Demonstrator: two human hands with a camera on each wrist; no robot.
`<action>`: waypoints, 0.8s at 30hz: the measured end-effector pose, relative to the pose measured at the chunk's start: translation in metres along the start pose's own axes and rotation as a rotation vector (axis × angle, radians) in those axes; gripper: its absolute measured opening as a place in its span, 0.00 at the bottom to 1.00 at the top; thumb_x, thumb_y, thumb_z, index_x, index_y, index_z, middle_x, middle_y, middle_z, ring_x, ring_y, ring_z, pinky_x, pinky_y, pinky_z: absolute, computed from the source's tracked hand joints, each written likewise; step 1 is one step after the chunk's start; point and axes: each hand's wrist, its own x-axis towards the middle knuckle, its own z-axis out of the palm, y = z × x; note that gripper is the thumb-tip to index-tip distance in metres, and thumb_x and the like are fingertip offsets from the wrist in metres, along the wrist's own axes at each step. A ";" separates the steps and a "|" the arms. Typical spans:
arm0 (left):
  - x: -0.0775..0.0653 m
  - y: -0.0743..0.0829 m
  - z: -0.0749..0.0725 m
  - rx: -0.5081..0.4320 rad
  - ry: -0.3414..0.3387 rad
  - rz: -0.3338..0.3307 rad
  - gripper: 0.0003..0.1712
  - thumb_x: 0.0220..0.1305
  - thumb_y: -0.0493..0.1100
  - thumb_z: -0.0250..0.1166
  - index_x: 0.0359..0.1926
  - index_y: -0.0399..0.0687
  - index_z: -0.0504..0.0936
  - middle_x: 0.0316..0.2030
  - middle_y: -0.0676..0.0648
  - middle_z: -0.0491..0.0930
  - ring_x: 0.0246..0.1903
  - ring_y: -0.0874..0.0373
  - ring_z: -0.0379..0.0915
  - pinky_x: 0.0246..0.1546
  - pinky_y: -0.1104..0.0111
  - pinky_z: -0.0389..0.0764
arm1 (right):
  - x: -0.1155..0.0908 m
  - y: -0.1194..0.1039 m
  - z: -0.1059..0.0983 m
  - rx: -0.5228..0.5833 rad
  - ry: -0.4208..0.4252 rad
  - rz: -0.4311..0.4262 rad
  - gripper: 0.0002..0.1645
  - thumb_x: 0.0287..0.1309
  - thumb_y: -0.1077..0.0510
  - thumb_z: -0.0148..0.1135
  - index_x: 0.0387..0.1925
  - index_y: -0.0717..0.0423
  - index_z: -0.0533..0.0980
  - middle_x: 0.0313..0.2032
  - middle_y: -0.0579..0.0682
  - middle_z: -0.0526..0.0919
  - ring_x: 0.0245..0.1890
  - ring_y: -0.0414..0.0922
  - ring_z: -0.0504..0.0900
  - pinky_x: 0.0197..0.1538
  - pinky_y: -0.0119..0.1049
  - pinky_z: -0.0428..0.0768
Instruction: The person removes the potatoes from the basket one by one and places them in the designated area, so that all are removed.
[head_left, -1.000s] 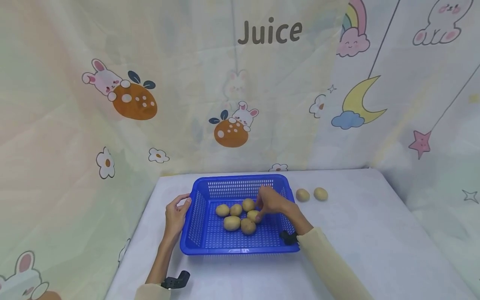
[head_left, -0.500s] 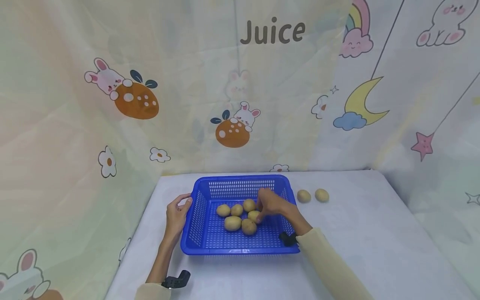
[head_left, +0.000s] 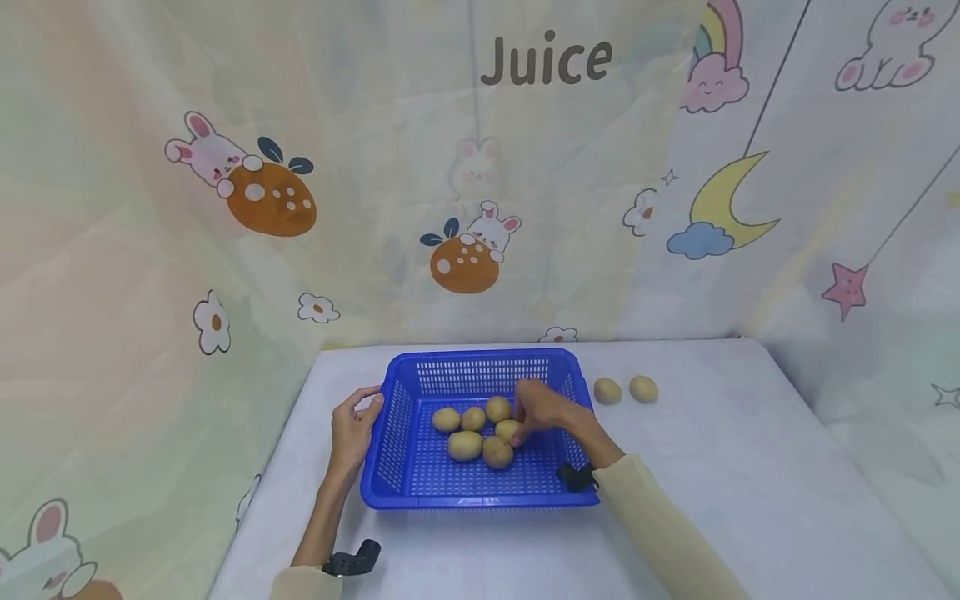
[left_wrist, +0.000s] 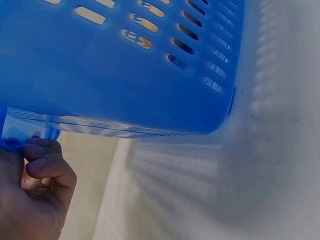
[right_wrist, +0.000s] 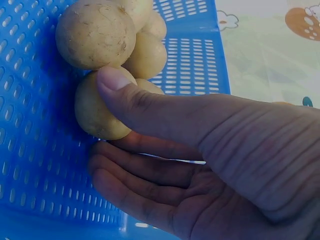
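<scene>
A blue plastic basket (head_left: 480, 502) with slotted walls stands on the white-covered table, several potatoes (head_left: 465, 446) grouped inside. My left hand (head_left: 351, 433) grips the basket's left rim; in the left wrist view its fingers (left_wrist: 47, 167) curl at the rim beside the blue wall. Inside the basket, my right hand (head_left: 542, 406) holds the rightmost potato (right_wrist: 95, 107) of the group, thumb on one side and index finger reaching behind it. That potato sits against its neighbours. The other fingers of the right hand are bent around beside it, near the slotted basket floor.
Two more potatoes, a left one (head_left: 607, 390) and a right one (head_left: 643, 388), lie on the white tabletop (head_left: 712, 450) right of the basket. A printed curtain (head_left: 375, 167) hangs behind the table and along its sides.
</scene>
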 end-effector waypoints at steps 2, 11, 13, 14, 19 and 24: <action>0.000 0.000 0.000 -0.003 0.001 0.000 0.21 0.86 0.49 0.59 0.66 0.40 0.83 0.40 0.32 0.92 0.24 0.64 0.86 0.25 0.74 0.82 | 0.000 -0.001 0.000 -0.001 -0.003 0.009 0.16 0.42 0.63 0.91 0.31 0.64 0.89 0.26 0.53 0.93 0.23 0.37 0.77 0.29 0.27 0.77; 0.000 0.000 -0.001 0.001 -0.004 -0.018 0.20 0.86 0.47 0.59 0.66 0.40 0.83 0.40 0.34 0.93 0.25 0.62 0.86 0.26 0.73 0.82 | 0.000 -0.001 0.002 0.018 -0.015 0.009 0.15 0.43 0.63 0.90 0.31 0.63 0.90 0.28 0.54 0.94 0.25 0.37 0.80 0.32 0.29 0.83; -0.001 0.000 -0.001 0.005 -0.005 -0.017 0.20 0.85 0.47 0.59 0.66 0.40 0.83 0.40 0.34 0.93 0.25 0.63 0.87 0.26 0.73 0.83 | 0.000 0.000 0.002 0.034 -0.025 0.013 0.14 0.44 0.63 0.90 0.31 0.62 0.91 0.26 0.51 0.93 0.24 0.37 0.79 0.31 0.29 0.81; -0.001 -0.001 -0.001 0.006 -0.005 -0.015 0.20 0.86 0.47 0.59 0.66 0.40 0.83 0.41 0.33 0.93 0.26 0.63 0.87 0.27 0.73 0.83 | 0.000 0.001 0.002 0.037 -0.031 0.008 0.13 0.44 0.63 0.90 0.31 0.62 0.91 0.25 0.49 0.93 0.23 0.37 0.78 0.30 0.29 0.80; 0.000 -0.001 0.000 0.010 0.001 -0.012 0.21 0.86 0.48 0.59 0.66 0.41 0.83 0.41 0.33 0.92 0.25 0.64 0.87 0.27 0.73 0.83 | 0.009 0.022 0.007 0.050 -0.044 -0.071 0.12 0.44 0.59 0.91 0.29 0.56 0.92 0.21 0.42 0.90 0.21 0.36 0.76 0.25 0.29 0.74; -0.002 0.000 -0.001 0.007 0.000 -0.020 0.21 0.86 0.50 0.59 0.67 0.41 0.83 0.42 0.32 0.92 0.26 0.63 0.87 0.27 0.73 0.83 | 0.014 0.031 0.011 0.021 -0.044 -0.074 0.11 0.43 0.60 0.90 0.25 0.53 0.90 0.18 0.40 0.85 0.18 0.37 0.74 0.22 0.31 0.73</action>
